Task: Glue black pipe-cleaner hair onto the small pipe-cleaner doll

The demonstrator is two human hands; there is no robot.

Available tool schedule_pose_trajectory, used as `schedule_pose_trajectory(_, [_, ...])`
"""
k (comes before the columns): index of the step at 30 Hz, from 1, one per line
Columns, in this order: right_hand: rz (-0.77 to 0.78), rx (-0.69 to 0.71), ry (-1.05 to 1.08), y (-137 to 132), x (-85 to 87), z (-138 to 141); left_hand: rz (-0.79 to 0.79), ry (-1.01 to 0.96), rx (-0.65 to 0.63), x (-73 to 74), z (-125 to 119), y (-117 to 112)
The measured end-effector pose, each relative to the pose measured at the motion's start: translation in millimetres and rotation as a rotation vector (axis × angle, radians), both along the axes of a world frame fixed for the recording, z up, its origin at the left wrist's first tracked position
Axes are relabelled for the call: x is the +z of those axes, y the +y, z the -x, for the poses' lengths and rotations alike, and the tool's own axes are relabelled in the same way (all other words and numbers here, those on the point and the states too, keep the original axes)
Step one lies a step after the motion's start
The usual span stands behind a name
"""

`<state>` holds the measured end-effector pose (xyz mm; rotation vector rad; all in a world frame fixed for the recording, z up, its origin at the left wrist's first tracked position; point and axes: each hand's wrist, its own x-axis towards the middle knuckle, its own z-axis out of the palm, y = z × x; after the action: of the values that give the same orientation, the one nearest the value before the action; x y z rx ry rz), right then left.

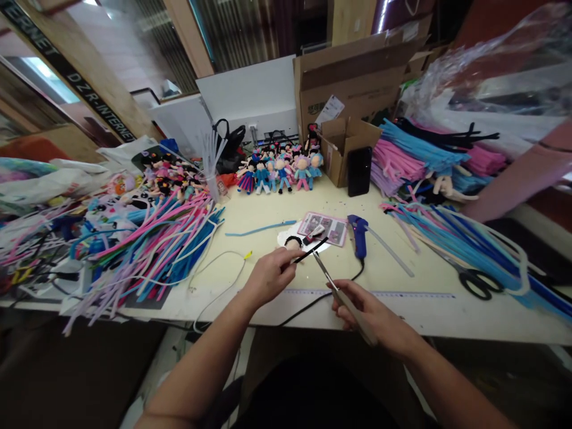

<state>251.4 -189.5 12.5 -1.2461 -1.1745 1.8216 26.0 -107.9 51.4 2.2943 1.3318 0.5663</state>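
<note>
My left hand [273, 275] is closed in a pinch on a short black pipe cleaner [318, 244], which points up and to the right. In my right hand [366, 313] is a pair of shears [328, 277] with metal jaws and a long beige handle. The tips of the shears lie close to the pipe cleaner; whether they touch cannot be made out. Just beyond my left fingers, a small doll's head [294, 243] with black hair lies on a white pad, partly hidden by the hand.
A blue glue gun [358, 235] with a black cable lies right of a pink-edged card [322, 228]. A blue pipe cleaner [260, 229], a ruler [402, 295] and black-handled scissors [478, 283] are on the table. Pipe cleaner bundles flank both sides; finished dolls [281, 173] stand behind.
</note>
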Motion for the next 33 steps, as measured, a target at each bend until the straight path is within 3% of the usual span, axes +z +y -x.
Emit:
schedule_pose_trajectory(12, [0.014, -0.035, 0.123, 3, -10.7, -5, 0.003, 0.045, -0.052, -6.8, -4, 0])
schedule_pose_trajectory(18, [0.001, -0.043, 0.116, 3, -11.6, -5, 0.018, 0.062, -0.072, -2.8, -5, -1])
schedule_pose_trajectory(27, [-0.098, -0.018, -0.025, 1, -12.4, -3, -0.015, -0.005, 0.009, -11.1, -15, 2])
schedule_pose_trajectory(33, [-0.133, -0.01, -0.096, 0, -9.0, -4, -0.052, 0.003, -0.011, -14.0, -15, 2])
